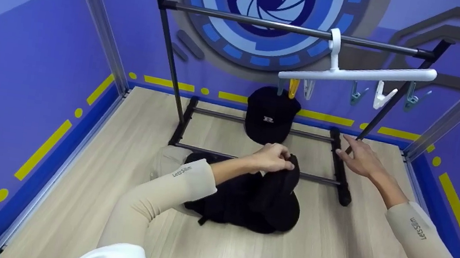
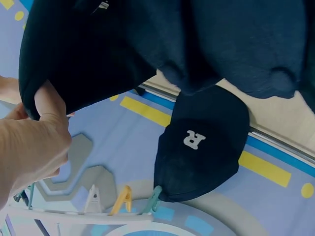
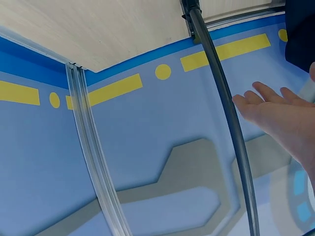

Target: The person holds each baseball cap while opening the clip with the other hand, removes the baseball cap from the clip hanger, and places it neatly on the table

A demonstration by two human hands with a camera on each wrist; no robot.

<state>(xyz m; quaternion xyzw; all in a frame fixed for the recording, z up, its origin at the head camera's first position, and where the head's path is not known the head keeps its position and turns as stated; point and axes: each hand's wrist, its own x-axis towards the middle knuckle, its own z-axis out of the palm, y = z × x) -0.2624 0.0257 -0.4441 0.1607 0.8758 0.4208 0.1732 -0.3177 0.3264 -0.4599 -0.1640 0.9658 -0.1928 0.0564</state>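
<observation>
My left hand (image 1: 273, 157) pinches the upper edge of a black cap (image 1: 277, 193), lifting it off a pile of dark caps (image 1: 225, 199) on the wooden floor. In the left wrist view the thumb (image 2: 51, 105) presses the same black fabric (image 2: 98, 49). A black cap with a white R (image 1: 268, 115) (image 2: 202, 140) hangs from a clip on the white clip hanger (image 1: 359, 74). My right hand (image 1: 359, 157) (image 3: 280, 115) hovers open with straight fingers beside the rack's right base bar (image 1: 340, 172), holding nothing.
A black garment rack (image 1: 270, 24) stands on the pale wooden floor (image 1: 328, 257); its slanted right post (image 3: 221, 108) passes close to my right hand. Several coloured clips (image 1: 359, 95) hang from the hanger. Blue walls with yellow stripes and metal corner posts (image 1: 98, 18) enclose the space.
</observation>
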